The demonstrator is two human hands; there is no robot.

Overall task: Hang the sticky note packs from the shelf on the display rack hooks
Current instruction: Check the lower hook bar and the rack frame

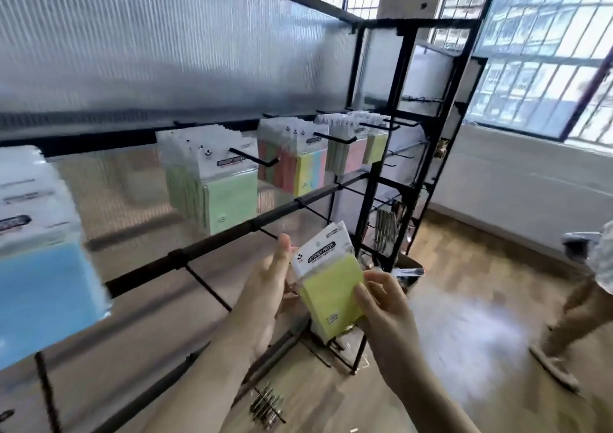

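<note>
A small stack of yellow sticky note packs point(326, 283) with white header cards is held between both hands in front of the display rack point(212, 250). My right hand point(386, 313) grips the stack's lower right corner, thumb on its front. My left hand point(268, 286) lies behind its left side with straight fingers, thumb up by the header. On the upper bar's hooks hang green packs point(229, 197), multicoloured packs point(302, 167), further pastel packs point(355, 144) and, close at far left, blue packs point(43, 273). Bare hooks point(207, 286) stick out of the lower bar beside my left hand.
A second black rack point(414, 141) stands at the right end with several bare hooks and some hanging items. Another person point(583, 293) walks on the wooden floor at far right. Metal clips point(267, 406) lie low by the rack's base. Ribbed translucent panels back the rack.
</note>
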